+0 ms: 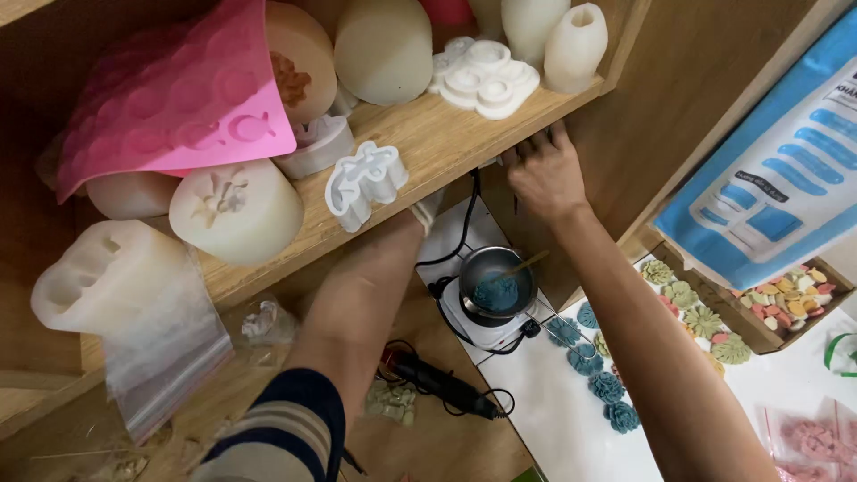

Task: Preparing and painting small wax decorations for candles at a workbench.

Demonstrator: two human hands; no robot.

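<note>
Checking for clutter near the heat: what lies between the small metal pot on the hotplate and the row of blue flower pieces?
In the head view, between the pot and the blue flowers lie only bare white surface and a wire tool.

This looks like a small craft workshop at home where someone makes wax or soap shapes. A wooden shelf (446, 143) is full of white rubbery molds (484, 78) and a pink mold sheet (170, 98) with round dips. Below it, a little metal pot (496, 284) of blue stuff sits on a small white hot plate (486, 332). Blue flower shapes (607, 386) lie on the white table (553, 419), and a wooden box (759, 335) holds more small coloured pieces.
</note>
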